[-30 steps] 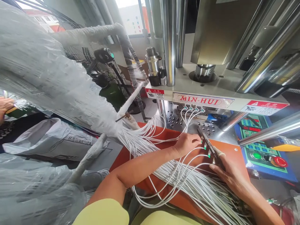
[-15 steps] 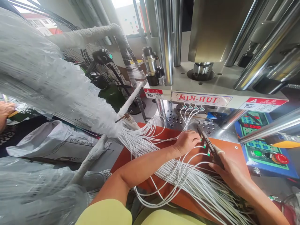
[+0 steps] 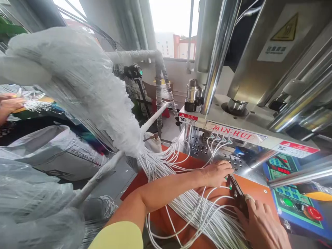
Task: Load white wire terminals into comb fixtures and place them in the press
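Note:
A narrow dark metal bar [image 3: 239, 196] with a row of slots slants over the orange board [image 3: 256, 188]. White cables with small green ends lie in its slots. My right hand [image 3: 263, 223] grips the near end, thumb on one side and fingers on the other. At the far end my left hand [image 3: 218, 173] has its fingers bent over the bar and a cable end, whose tip they hide. Beneath my left forearm spreads a thick bundle of white cables [image 3: 207, 211].
Ahead stands a press with a MIN-HUI plate [image 3: 234, 133]; several cable ends sit in a block [image 3: 220, 139] under it. A control panel [image 3: 298, 204] with a red button is at right. Plastic-wrapped cables [image 3: 98, 93] hang at left, near another person's hand [image 3: 10, 103].
The view has swung left and up, so the press sits lower and further right. My left hand has shifted toward the bar's far end, covering it. My right hand still holds the near end.

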Available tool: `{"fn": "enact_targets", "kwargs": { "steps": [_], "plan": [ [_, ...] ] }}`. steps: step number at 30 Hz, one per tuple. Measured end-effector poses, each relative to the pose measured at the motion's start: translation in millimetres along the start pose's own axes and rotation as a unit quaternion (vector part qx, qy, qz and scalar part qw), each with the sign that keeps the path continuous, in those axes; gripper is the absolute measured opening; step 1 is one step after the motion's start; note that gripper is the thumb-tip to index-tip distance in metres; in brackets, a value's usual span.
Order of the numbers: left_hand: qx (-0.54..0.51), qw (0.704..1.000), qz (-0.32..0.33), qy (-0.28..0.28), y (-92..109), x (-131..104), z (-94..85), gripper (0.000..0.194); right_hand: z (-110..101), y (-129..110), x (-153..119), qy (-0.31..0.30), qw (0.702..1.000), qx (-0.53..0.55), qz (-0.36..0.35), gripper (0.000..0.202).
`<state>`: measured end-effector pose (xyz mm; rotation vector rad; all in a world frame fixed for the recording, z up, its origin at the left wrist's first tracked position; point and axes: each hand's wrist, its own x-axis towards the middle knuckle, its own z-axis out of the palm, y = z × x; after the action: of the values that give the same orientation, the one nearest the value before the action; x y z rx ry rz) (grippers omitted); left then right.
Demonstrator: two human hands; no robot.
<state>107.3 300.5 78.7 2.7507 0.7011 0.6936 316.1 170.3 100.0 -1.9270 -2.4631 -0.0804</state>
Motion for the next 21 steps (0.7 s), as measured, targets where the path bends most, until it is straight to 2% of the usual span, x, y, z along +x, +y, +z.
{"fn": "enact_targets", "kwargs": {
  "steps": [3, 6, 10, 13, 15, 17, 18, 20, 21],
  "plan": [
    [-0.012, 0.999, -0.039, 0.001, 4, -6, -5.1, 0.031, 2, 3, 0, 0.037, 0.997, 0.032, -0.060, 0.038],
    [-0.033, 0.997, -0.071, 0.001, 2, -12, -7.5, 0.039, 12, 7, -2, 0.061, 0.992, 0.086, -0.072, 0.048],
    [-0.061, 0.996, -0.060, -0.005, -2, -12, -9.6, 0.051, 13, 17, 3, 0.085, 0.985, 0.129, -0.078, 0.054],
    [-0.112, 0.992, -0.053, 0.022, 1, -11, -18.0, 0.048, 1, 26, 35, 0.092, 0.984, 0.141, -0.058, 0.050],
    [-0.144, 0.979, -0.108, 0.092, 4, -11, -28.3, 0.034, -5, 27, 73, 0.102, 0.982, 0.144, -0.068, 0.048],
    [-0.161, 0.937, -0.228, 0.209, 3, -13, -40.6, 0.017, -6, 23, 122, 0.147, 0.979, 0.116, -0.078, 0.049],
    [-0.174, 0.898, -0.302, 0.270, 1, -13, -46.7, 0.014, -4, 18, 148, 0.168, 0.978, 0.089, -0.081, 0.050],
    [-0.256, 0.786, -0.437, 0.354, -5, -14, -57.5, 0.015, -2, 6, 198, 0.195, 0.976, 0.041, -0.081, 0.051],
    [-0.331, 0.723, -0.487, 0.362, -9, -13, -61.6, 0.015, -1, -2, 221, 0.206, 0.974, 0.032, -0.086, 0.050]
  ]
}}
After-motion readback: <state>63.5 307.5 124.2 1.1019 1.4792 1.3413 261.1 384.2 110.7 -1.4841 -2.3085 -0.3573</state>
